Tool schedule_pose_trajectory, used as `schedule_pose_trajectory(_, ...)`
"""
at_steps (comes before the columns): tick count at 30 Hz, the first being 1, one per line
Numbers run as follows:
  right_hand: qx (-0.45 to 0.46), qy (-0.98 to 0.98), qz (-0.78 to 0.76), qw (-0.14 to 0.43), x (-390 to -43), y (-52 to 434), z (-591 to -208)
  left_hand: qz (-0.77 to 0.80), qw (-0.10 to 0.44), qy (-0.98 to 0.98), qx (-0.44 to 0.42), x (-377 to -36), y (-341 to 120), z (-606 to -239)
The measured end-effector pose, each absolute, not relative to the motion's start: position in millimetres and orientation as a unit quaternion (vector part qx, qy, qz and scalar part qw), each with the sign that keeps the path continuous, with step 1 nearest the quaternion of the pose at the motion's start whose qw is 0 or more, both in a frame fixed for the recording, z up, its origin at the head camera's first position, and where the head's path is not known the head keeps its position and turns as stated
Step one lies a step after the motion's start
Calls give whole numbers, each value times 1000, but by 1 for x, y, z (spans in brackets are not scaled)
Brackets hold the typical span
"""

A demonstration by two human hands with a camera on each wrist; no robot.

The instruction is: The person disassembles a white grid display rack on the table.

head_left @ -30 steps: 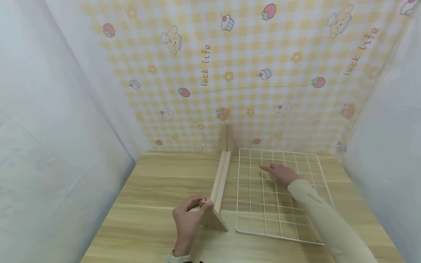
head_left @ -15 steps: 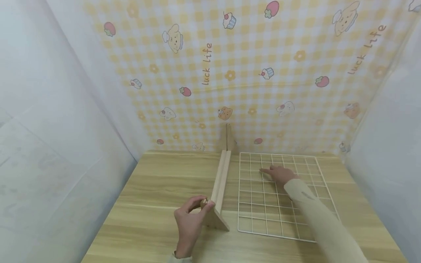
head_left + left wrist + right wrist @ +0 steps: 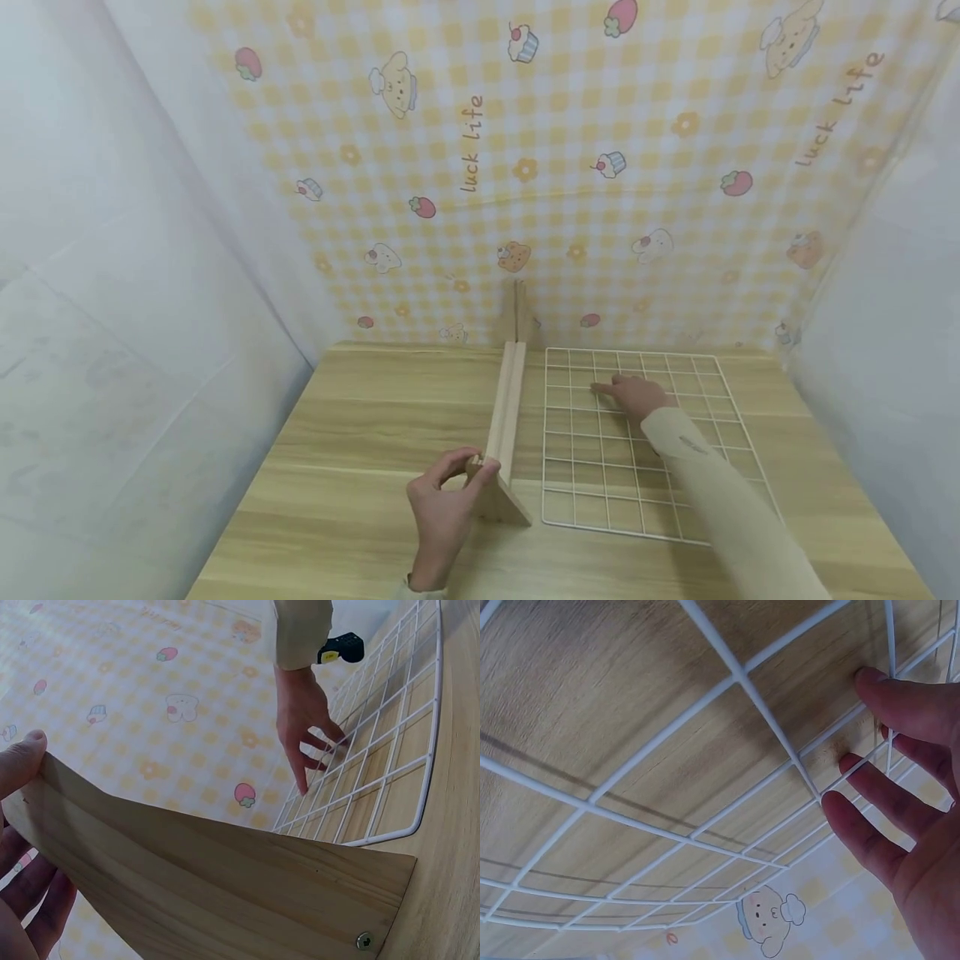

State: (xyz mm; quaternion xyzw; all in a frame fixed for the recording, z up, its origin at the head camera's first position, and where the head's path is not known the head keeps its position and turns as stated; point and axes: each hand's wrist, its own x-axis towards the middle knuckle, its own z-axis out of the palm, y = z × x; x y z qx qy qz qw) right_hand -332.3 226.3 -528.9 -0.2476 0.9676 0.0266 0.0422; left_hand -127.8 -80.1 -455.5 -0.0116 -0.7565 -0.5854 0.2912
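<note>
Left hand (image 3: pixel 442 512) gripped the near triangular end of the wooden stand (image 3: pixel 504 425), thumb on top and fingers curled behind it, holding it upright on the table (image 3: pixel 360 433). Right hand (image 3: pixel 633 393) lay flat with straight, spread fingers pressing on the white wire grid panel (image 3: pixel 600 492), which rested flat on the table just beside the stand's right side, not in it. By my judgement the work was at an early stage: stand steadied and panel drawn close, but the panel was not yet lifted or seated in the stand's groove. A patterned cloth backdrop (image 3: pixel 525 167) hung behind.
</note>
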Motion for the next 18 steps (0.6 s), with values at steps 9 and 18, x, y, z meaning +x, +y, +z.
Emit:
schedule_pose_trajectory(9,-235,971,30,36,-330,223,-531,-564,308,-766,-29,-127,-81,-454)
schedule_pose_trajectory(18,-229,972,27,41,-325,221,-531,-559,318,-765,-31,-127,-79,-453)
